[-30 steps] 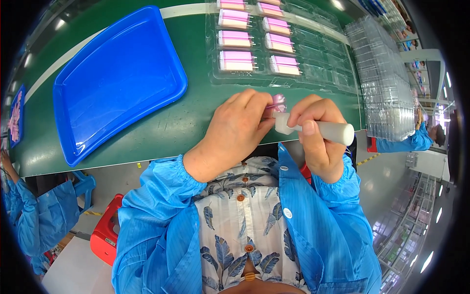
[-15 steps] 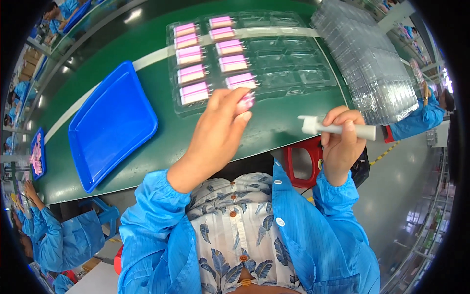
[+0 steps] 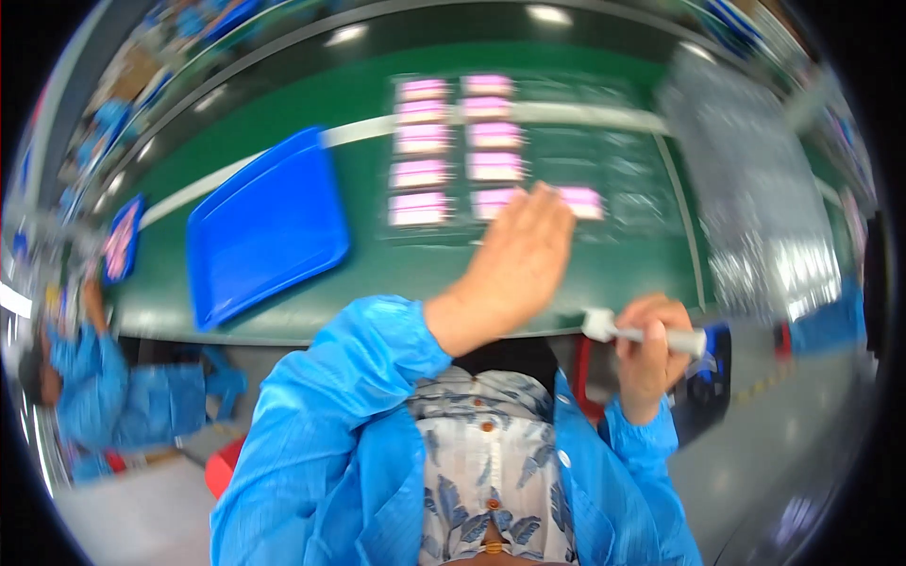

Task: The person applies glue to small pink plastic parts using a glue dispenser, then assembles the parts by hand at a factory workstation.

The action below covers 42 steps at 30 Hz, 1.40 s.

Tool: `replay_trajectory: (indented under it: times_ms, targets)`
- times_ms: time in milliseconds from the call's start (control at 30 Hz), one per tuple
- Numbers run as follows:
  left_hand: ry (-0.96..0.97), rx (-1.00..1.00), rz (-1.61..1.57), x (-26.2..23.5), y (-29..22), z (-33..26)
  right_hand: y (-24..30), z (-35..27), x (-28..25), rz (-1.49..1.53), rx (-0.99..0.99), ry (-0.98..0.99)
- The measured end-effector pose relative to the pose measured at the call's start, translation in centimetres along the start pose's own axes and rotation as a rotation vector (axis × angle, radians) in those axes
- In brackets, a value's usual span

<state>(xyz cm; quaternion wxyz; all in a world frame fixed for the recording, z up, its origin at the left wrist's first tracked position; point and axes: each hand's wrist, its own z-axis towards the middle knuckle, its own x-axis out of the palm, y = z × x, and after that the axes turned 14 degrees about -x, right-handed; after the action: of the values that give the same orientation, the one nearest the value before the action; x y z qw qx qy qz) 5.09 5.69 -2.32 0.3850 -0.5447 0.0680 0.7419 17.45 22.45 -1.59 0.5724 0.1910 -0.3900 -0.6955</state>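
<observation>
My left hand [image 3: 519, 255] reaches over the near edge of a clear plastic tray [image 3: 651, 222], its fingers stretched out flat with the tips among the pink-and-white blocks. One pink-and-white block [image 3: 582, 203] lies just right of those fingertips, in the third column; blur hides whether they touch it. Another block [image 3: 493, 203] sits partly behind the hand. Several more blocks [image 3: 418, 209] fill two columns at the tray's left. Held in my right hand [image 3: 651, 354], near the table edge, is a white tubular tool [image 3: 686, 341] with a wider, blocky head at its left end.
A blue tray [image 3: 269, 231] lies on the green table left of the clear tray. Stacked clear plastic trays [image 3: 755, 189] stand at the right. At far left, a person in blue [image 3: 132, 387] sits beside a small blue tray [image 3: 123, 241] of pink pieces.
The pink piece formerly in my left hand is out of its grip, and a block now lies in the third column. The left fingers have straightened. The view has shifted.
</observation>
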Motion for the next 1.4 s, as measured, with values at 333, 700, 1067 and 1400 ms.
replay_trajectory:
  times_ms: [333,700,1067,1400]
  targets:
    - [-0.597,-0.39,0.222,-14.7,15.9,-14.2,1.1,4.6,13.0,-0.698,-0.721,1.018]
    - [-0.753,-1.285,0.627,-27.9,49.0,-32.6,-5.3,8.4,27.1,-0.773,-0.815,1.709]
    - [-0.734,-1.653,0.807,-34.9,67.7,-35.3,-8.1,8.7,36.1,-0.459,-0.874,1.881]
    - [-0.988,-1.336,0.594,-36.9,67.7,-37.2,-10.7,9.0,47.4,-0.193,-1.101,1.822]
